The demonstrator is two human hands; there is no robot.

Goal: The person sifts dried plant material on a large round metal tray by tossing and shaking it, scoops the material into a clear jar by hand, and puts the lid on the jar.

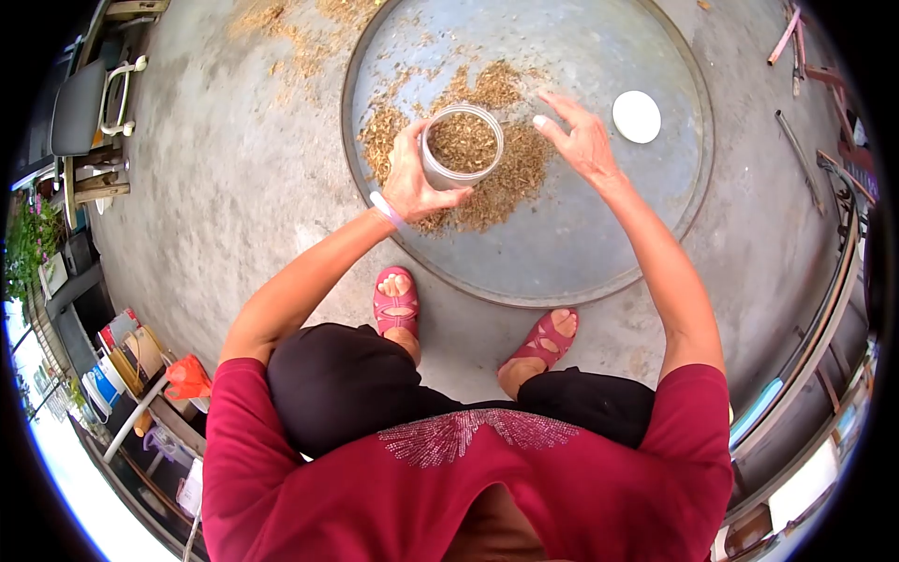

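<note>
My left hand [417, 180] is wrapped round a clear round jar [463, 145], which holds brown chopped dry material and has its mouth open towards me. Under and around the jar, loose brown flakes [510, 185] lie spread on a large round metal tray [524, 272]. To the right of the jar, my right hand [579, 140] hovers over the tray with its fingers apart and nothing in them. A white round lid [637, 117] lies on the tray, right of my right hand.
Yellowish crumbs [272, 33] are scattered on the concrete floor. A chair [82, 108] stands at the upper left. An orange bag [188, 377] and boxes are at the lower left. A metal pipe [801, 161] lies to the right. My sandalled feet are near the tray's rim.
</note>
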